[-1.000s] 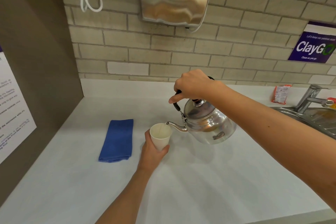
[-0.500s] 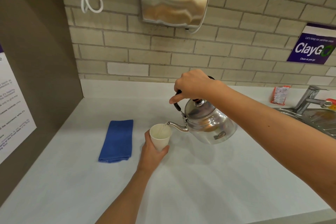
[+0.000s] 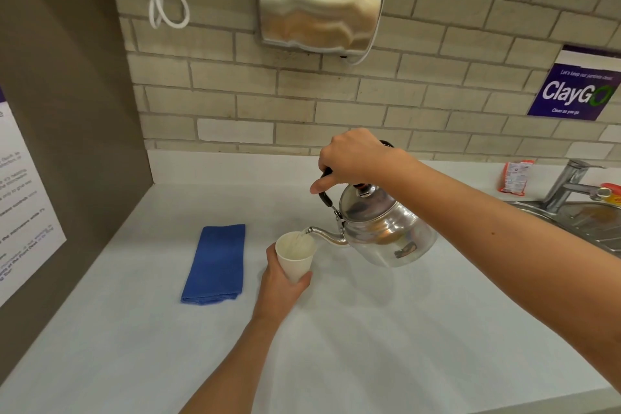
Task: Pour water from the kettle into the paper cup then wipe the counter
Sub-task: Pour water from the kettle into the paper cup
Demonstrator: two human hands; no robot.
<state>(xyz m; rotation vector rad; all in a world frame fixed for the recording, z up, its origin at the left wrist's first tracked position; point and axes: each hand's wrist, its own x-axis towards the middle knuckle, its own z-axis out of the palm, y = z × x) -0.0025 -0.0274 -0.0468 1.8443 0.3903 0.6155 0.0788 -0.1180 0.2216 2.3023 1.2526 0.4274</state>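
- Steel kettle (image 3: 386,232) hangs tilted above the counter (image 3: 403,329), its spout at the rim of the paper cup (image 3: 295,254), and a thin stream of water runs into the cup.
- The right hand (image 3: 353,158) has its fingers wrapped tight around the black handle, carrying the kettle clear of the counter.
- The left hand (image 3: 280,282) has its fingers curled round the lower part of the cup, steadying it at the middle of the counter; whether the cup's base rests on the surface cannot be told.
- Pouring is under way, so the first half of the task looks partly done; how full the cup is cannot be read from here.
- A folded blue cloth (image 3: 215,264) lies flat just left of the cup, untouched, so the wiping is not yet begun.
- What is left, by this judgement: finish the pour, set the kettle down, take the cloth and wipe the counter.
- No spill shows on the counter.
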